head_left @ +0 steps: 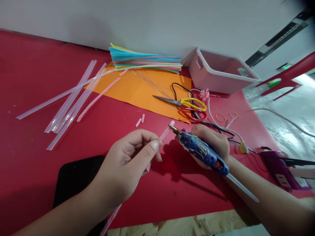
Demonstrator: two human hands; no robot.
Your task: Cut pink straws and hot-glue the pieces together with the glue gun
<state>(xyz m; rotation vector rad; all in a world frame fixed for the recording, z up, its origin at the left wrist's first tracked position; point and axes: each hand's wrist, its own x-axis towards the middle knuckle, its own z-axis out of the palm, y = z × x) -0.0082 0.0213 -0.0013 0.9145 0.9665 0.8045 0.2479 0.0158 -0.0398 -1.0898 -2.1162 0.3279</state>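
Observation:
My left hand (133,157) is closed in a pinch around a thin pink translucent stick (164,133). A small fuzzy pink bit sits at the stick's upper end, and its lower part shows below my wrist. My right hand (214,141) is wrapped round a blue hot glue gun (200,149), whose body is streaked with dried glue. From the gun's back end juts a white glue stick (242,187). The metal nozzle is close beside the pink tip; whether they touch I cannot tell. Two short pink pipe cleaner pieces (138,122) lie just beyond my left hand.
Scissors (176,102) and a pipe cleaner bundle (145,60) lie on orange paper (128,95). Clear sticks (71,98) are at left, a black phone (73,180) under my left arm. A pink bin (216,77), cables and a purple power strip (277,167) are at right.

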